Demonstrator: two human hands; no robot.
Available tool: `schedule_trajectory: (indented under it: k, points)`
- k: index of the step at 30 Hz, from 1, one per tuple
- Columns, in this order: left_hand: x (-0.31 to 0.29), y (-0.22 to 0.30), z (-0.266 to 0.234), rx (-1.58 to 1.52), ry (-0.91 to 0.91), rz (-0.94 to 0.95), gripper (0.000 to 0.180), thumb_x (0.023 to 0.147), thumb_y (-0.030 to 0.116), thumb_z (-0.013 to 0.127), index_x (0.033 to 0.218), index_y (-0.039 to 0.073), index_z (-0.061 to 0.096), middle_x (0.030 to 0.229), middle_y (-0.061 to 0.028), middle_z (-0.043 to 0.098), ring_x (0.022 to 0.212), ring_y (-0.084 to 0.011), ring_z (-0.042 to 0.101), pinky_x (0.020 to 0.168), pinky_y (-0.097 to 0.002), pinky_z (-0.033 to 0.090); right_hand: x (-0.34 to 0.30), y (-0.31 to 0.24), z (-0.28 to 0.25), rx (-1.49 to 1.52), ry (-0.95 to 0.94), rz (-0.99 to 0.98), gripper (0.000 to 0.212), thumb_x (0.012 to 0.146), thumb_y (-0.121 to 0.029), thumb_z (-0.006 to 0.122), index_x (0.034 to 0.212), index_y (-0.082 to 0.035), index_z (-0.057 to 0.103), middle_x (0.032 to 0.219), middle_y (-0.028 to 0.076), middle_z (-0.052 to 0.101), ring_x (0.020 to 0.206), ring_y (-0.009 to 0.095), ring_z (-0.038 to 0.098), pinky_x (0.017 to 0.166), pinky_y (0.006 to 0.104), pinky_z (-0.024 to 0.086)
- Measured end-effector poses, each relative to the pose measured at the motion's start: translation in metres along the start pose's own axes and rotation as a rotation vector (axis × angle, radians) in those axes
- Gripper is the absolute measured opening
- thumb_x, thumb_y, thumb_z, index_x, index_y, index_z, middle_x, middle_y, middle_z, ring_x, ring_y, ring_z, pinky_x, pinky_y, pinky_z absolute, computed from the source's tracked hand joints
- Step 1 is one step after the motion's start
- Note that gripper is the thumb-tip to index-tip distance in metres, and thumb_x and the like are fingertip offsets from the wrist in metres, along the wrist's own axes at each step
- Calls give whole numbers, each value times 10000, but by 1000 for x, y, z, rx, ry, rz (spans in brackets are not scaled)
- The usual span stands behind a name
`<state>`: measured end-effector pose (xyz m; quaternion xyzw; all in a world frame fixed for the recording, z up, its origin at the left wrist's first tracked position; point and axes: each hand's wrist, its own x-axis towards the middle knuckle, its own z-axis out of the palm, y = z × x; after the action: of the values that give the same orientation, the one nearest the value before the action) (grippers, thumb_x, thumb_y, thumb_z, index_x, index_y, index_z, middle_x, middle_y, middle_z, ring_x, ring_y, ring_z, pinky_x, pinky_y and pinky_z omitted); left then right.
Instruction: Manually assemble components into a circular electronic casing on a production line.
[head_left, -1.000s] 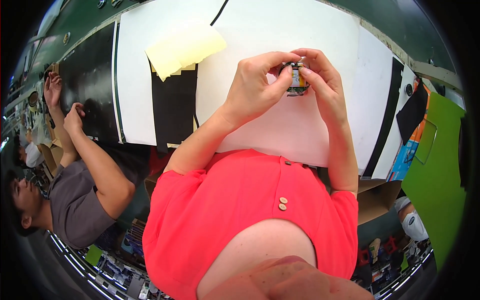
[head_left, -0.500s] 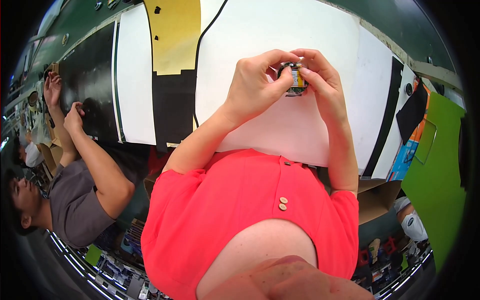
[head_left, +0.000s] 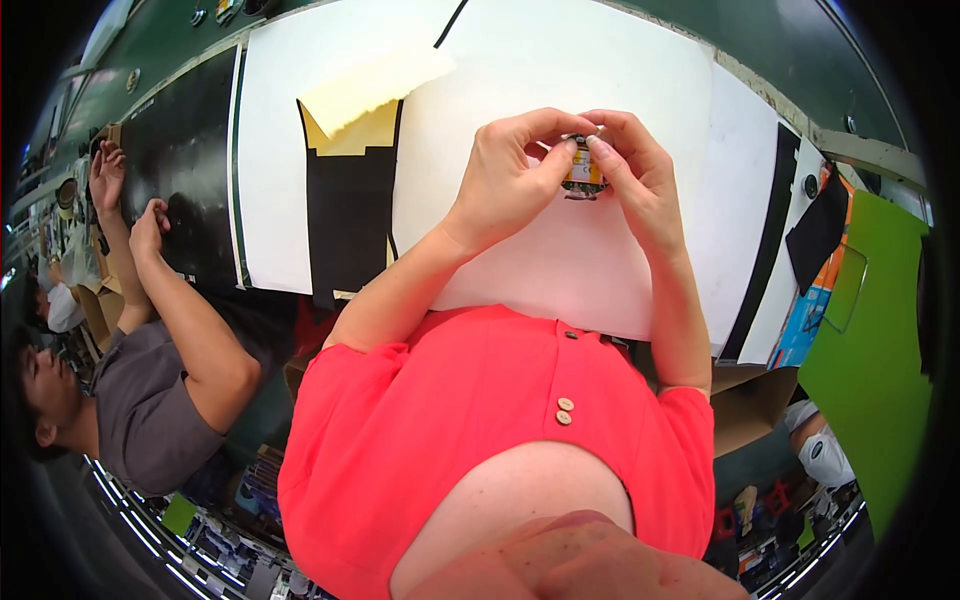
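Note:
Both hands hold a small rounded circuit board assembly (head_left: 584, 175) over the white table surface. A flat pouch battery with yellow tape sits on its face, and bits of green board show at its rim. My left hand (head_left: 508, 172) grips the left side, thumb on top near the far edge. On the other side my right hand (head_left: 640, 172) presses its thumb near the battery's far end, fingers curled behind. The two sets of fingertips almost meet at the far edge. Fingers hide much of the board's sides and its underside.
Left of my arms lies a black strip (head_left: 347, 220) joined to a yellow sheet (head_left: 370, 88) with a torn, folded-over edge. A co-worker (head_left: 160, 390) sits at the left beside a black mat (head_left: 182, 160). A green board (head_left: 868, 330) stands at the right.
The yellow sheet's far part has folded over toward me, showing a paler side and ragged edge. My hands and the circuit board assembly have shifted slightly nearer; both hands keep their hold.

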<state>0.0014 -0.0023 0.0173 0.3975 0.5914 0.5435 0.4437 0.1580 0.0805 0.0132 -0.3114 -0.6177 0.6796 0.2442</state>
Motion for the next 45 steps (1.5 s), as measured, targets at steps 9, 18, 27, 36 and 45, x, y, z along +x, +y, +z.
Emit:
schedule_trajectory:
  k: [9, 18, 27, 36, 45]
  points:
    - [-3, 2, 1, 112, 21, 55, 260, 913, 17, 593, 1139, 1, 721, 1057, -84, 753, 897, -146, 711, 827, -302, 565, 1, 3, 0, 21, 22, 9, 241, 1026, -77, 547, 1256, -24, 596, 865, 19, 663, 820, 63, 619, 692, 214, 494]
    - [-3, -2, 2, 65, 26, 62, 246, 873, -4, 583, 1072, 12, 727, 928, -102, 753, 825, -172, 717, 725, -292, 560, 1, 2, 1, 52, 80, 31, 205, 1003, -47, 569, 1207, -25, 582, 916, 34, 678, 863, 67, 598, 751, 208, 471]
    - [-3, -10, 1, 186, 34, 208, 255, 857, 63, 590, 1064, 1, 727, 874, -184, 739, 741, -273, 716, 710, -360, 562, -2, 7, -1, 100, 46, 29, 247, 1043, -111, 553, 1271, -15, 564, 956, 46, 661, 894, 66, 599, 777, 202, 461]
    - [9, 3, -13, 342, 49, 231, 270, 876, 108, 628, 1104, -11, 712, 939, -206, 747, 841, -307, 740, 799, -360, 577, 5, 10, -10, -63, 193, -33, 278, 1089, -236, 498, 1263, -32, 571, 852, 25, 623, 669, 45, 527, 561, 194, 443]
    - [139, 23, -89, 587, 385, 401, 279, 879, 124, 649, 1123, 11, 726, 941, -173, 759, 810, -233, 743, 745, -337, 583, 4, 10, -9, -243, 228, -32, 200, 1030, -129, 564, 1195, -37, 628, 801, 24, 649, 697, 70, 564, 625, 227, 474]
